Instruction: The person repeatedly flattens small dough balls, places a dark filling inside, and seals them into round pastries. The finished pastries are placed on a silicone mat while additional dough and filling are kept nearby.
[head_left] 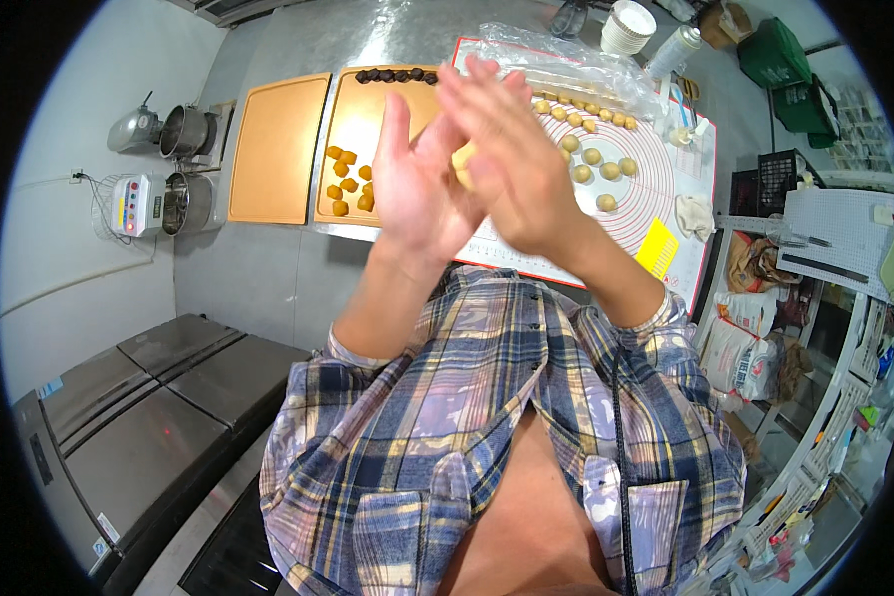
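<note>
My left hand (428,179) is held palm up with the thumb spread, above the table. Against it, slightly blurred, lies my right hand (514,164). Between the two palms shows a pale yellow dough ball (463,165). Behind the hands, rounded dough balls (609,171) rest on a white silicone mat with red rings (659,160), and a row of smaller balls (574,119) lies farther back under clear plastic film (566,67). Orange-yellow filling pieces (349,185) and a row of dark filling balls (395,76) sit on a tan board (380,112).
A second tan board (279,149) lies to the left. At the mat's right are a yellow scraper (656,248) and a folded cloth (694,217). White paper cups (628,28) and a spray can (673,52) stand at the back. Mixers with steel bowls (186,203) are far left.
</note>
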`<state>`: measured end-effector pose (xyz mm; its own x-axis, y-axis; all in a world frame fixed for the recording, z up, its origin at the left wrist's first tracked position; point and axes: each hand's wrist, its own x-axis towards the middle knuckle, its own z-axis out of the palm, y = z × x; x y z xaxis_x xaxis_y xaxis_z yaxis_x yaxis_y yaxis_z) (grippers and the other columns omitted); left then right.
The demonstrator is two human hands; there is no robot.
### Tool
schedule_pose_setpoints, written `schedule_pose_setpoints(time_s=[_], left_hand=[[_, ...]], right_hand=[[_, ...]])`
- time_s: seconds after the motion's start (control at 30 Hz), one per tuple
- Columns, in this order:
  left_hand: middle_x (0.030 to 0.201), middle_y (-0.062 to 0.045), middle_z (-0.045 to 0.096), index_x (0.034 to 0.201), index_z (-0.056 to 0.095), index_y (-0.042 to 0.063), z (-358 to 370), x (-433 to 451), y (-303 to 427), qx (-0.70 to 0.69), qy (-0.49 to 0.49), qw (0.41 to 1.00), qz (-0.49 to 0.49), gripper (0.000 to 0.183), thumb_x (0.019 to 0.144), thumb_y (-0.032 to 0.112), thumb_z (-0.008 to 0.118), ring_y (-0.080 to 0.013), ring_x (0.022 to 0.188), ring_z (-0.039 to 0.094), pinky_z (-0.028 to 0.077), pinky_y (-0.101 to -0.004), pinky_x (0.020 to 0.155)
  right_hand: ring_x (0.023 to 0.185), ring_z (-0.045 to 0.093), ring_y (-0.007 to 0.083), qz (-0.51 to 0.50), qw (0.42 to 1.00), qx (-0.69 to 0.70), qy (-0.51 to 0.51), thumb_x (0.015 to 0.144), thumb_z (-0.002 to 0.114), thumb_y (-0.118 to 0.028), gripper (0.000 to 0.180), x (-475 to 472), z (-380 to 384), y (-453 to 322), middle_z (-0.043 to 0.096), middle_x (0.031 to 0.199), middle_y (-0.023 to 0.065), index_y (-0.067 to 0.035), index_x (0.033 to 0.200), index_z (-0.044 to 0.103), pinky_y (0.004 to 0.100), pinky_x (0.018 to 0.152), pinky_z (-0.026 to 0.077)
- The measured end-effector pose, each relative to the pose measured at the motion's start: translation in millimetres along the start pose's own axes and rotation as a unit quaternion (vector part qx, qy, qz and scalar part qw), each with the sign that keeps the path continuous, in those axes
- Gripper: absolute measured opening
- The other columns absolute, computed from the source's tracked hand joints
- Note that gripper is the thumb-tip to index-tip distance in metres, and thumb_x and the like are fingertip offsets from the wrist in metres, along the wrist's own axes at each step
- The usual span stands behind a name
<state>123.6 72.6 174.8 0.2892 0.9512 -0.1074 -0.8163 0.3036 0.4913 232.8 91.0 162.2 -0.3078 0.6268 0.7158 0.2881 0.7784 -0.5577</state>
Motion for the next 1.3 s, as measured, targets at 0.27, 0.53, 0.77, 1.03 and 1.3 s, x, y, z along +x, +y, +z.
schedule_pose_setpoints(time_s=[0.27,0.53,0.77,1.03,1.3], left_hand=[[0.160,-0.016,0.034,0.158,0.025,0.007,-29,1,-32,-0.100,-0.111,0.988,-0.031,0.078,0.104,0.063,0.019,-0.0314,0.147,0.033,0.025,-0.0485,0.121],[0.165,-0.018,0.022,0.161,0.020,0.013,-56,-3,-18,-0.200,-0.118,0.971,-0.064,0.077,0.103,0.064,0.023,-0.0321,0.153,0.021,0.018,-0.0510,0.123],[0.167,-0.023,0.008,0.162,0.008,0.010,-54,2,-30,-0.230,-0.121,0.965,-0.045,0.093,0.097,0.074,0.025,-0.0357,0.155,0.009,0.012,-0.0543,0.123],[0.166,-0.028,0.005,0.162,0.007,0.007,-38,8,-47,-0.231,-0.138,0.960,-0.079,0.094,0.096,0.072,0.022,-0.0385,0.155,0.004,0.012,-0.0562,0.123],[0.164,-0.026,0.013,0.161,0.009,0.008,-39,27,-67,-0.297,-0.162,0.927,-0.165,0.086,0.100,0.067,0.021,-0.0377,0.153,0.018,0.015,-0.0512,0.124]], right_hand=[[0.131,0.055,0.0378,-0.068,0.995,-0.028,-0.072,0.085,0.064,-0.014,0.043,2,-1,-4,0.062,0.134,0.0228,0.002,0.125,0.066,0.0461,0.112,0.041],[0.127,0.058,0.0359,-0.091,0.990,0.029,-0.107,0.084,0.069,-0.020,0.044,-27,14,5,0.063,0.132,0.0200,0.002,0.122,0.067,0.0465,0.110,0.045],[0.121,0.061,0.0353,0.003,0.992,0.050,-0.119,0.083,0.071,-0.022,0.040,-33,10,9,0.066,0.125,0.0181,-0.002,0.118,0.068,0.0452,0.104,0.048],[0.118,0.064,0.0323,-0.056,0.990,0.030,-0.129,0.081,0.067,-0.006,0.041,-50,-8,13,0.065,0.128,0.0166,-0.002,0.122,0.066,0.0415,0.097,0.054],[0.122,0.063,0.0264,0.043,0.989,0.057,-0.127,0.084,0.061,0.000,0.045,-55,-46,7,0.065,0.130,0.0163,0.002,0.128,0.063,0.0387,0.104,0.049]])
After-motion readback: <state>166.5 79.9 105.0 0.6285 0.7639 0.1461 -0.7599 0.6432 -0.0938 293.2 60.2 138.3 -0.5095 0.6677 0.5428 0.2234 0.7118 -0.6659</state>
